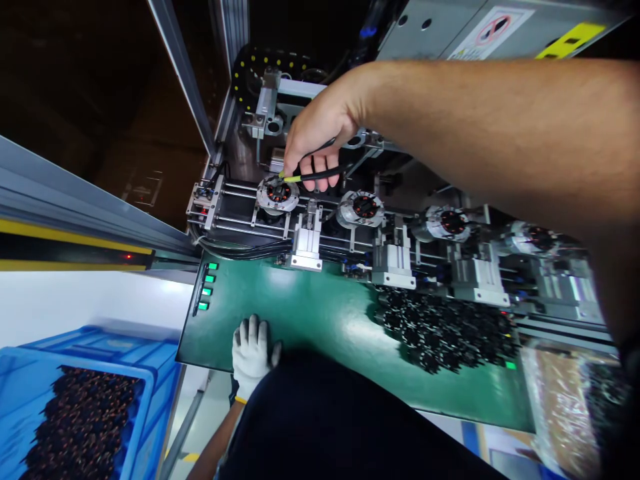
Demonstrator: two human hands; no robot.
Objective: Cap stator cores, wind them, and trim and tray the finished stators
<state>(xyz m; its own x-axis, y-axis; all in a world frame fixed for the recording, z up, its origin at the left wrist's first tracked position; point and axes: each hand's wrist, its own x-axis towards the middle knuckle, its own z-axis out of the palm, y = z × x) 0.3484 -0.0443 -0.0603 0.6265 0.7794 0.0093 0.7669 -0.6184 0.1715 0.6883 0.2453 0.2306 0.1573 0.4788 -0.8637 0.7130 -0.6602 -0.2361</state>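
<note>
My right hand (317,143) is bare and closed around a tool with yellow-and-black handles (320,175), which looks like pliers. The tool's tip reaches the edge of the leftmost round metal fixture (276,195), where a black part with copper-coloured windings sits; the exact contact is too small to tell. To the right, a second round fixture (361,209) holds a similar part. In a white glove, my left hand (251,353) lies flat on the green mat (305,307) near its front edge, fingers extended and holding nothing.
Two more fixtures (447,223) continue rightward behind metal clamp blocks (306,243). Black parts (445,330) are piled on the mat's right side. A blue crate (145,407) of copper-wound parts stands lower left. Plastic-wrapped items (563,407) lie lower right. Metal frame posts (183,73) rise at left.
</note>
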